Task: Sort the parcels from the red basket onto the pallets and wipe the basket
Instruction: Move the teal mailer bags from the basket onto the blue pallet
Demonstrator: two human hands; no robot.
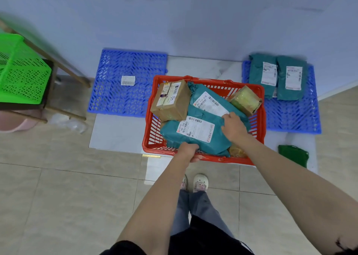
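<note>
The red basket [259,119] stands on the floor between two blue pallets. Inside lie a brown cardboard box [170,99], a tape-wrapped yellowish box [245,99] and two teal mailer bags. My left hand [188,151] grips the near edge of the front teal bag [193,134], by the basket's front rim. My right hand [233,127] holds that bag's right end, fingers curled over it. The second teal bag [207,99] lies behind it. The right pallet [294,115] carries two teal bags [279,76]. The left pallet [124,97] bears one small white label [128,80].
A green basket [21,72] sits on a wooden-framed stand at the left. A green cloth [293,155] lies on the floor right of the red basket. A white wall runs behind the pallets. My feet [200,182] stand just before the basket on beige tiles.
</note>
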